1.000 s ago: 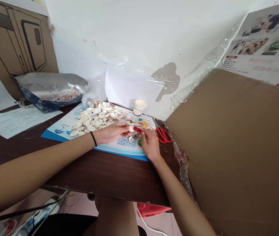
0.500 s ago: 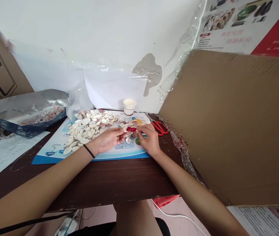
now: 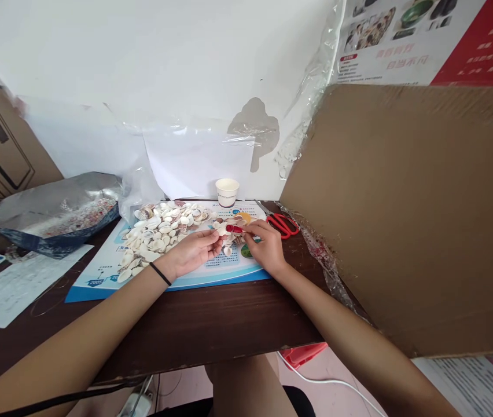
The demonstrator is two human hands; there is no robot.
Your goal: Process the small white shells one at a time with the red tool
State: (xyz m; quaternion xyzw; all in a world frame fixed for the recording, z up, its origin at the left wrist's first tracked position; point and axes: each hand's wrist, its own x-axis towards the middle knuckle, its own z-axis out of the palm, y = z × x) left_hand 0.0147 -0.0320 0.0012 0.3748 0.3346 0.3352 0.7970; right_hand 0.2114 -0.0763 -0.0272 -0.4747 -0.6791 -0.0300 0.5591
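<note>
Seashells (image 3: 157, 237) lie heaped on a printed mat (image 3: 99, 275) at my eleven o'clock. At twelve, a small red object (image 3: 234, 229) sits between the left hand (image 3: 192, 252) and right hand (image 3: 267, 246); both grips are narrow, and I cannot tell which holds it.

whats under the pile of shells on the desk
The pile of shells lies on a blue-and-white printed sheet, which rests on the dark wooden desk. The print directly beneath the shells is covered, so what it shows there cannot be seen.
</note>
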